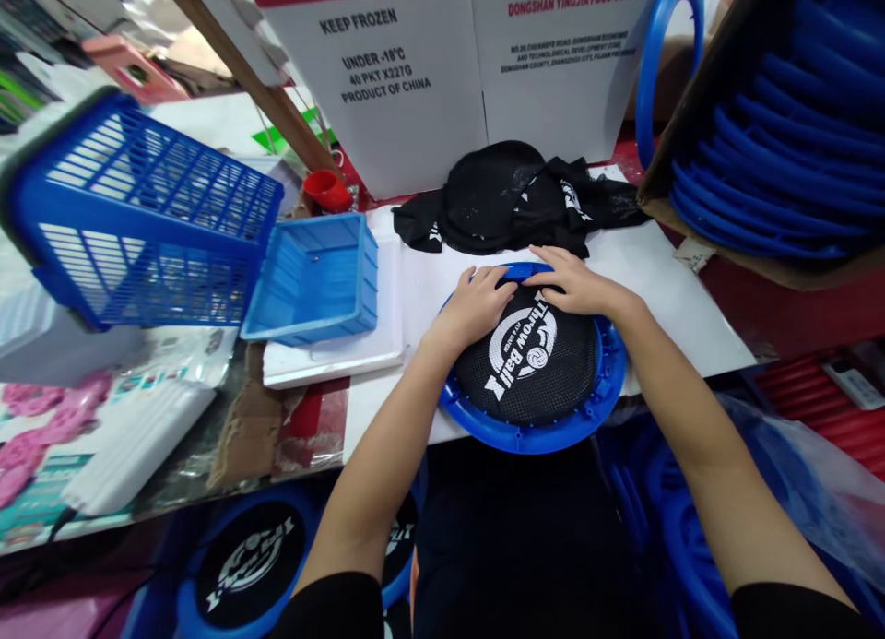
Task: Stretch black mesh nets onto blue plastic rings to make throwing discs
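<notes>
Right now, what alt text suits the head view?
Left hand and right hand rest on the far edge of a blue round frame covered with black printed mesh, on a white table. A pile of black mesh lies behind it; blue baskets stand to the left.

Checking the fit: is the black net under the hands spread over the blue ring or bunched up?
Spread: the black net lies flat across the blue ring, its print unwrinkled and readable.

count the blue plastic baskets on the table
2: a large dark blue plastic basket tipped at the left, and a smaller light blue plastic basket just right of it. None looks hidden.
</notes>
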The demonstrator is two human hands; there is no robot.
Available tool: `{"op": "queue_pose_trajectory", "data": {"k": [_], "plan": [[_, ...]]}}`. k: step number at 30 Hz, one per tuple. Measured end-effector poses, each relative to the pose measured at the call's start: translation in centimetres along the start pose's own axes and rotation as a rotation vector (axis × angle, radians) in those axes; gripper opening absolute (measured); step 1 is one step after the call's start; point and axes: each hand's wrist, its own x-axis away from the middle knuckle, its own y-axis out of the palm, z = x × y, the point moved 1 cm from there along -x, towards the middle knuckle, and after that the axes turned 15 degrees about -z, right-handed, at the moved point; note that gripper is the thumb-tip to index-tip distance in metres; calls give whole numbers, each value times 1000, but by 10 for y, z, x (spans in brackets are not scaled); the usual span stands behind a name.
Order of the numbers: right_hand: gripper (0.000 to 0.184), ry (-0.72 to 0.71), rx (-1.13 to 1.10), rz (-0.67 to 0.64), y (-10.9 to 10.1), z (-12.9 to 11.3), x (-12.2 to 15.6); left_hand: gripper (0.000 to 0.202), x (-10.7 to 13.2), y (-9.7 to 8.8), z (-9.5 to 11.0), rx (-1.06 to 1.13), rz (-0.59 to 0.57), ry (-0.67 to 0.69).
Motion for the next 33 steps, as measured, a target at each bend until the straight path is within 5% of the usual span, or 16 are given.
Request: {"op": "queue_pose_trajectory", "data": {"k": [7, 16, 23, 29, 33], "plan": [[53, 43, 98, -100, 2, -14, -3, 25, 1, -7, 0, 6, -83, -85], [20, -128, 51, -105, 6, -25, 1, 29, 15, -18, 12, -3, -222, 49], [16, -153, -143, -189, 4, -18, -3, 44, 17, -20, 4, 82, -203, 20], [11, -135, -295, -131, 1, -17, -6, 9, 15, -18, -9, 448, -123, -57], [14, -112, -394, -55, 1, -14, -7, 8, 12, -17, -17, 676, -44, -111]]}}
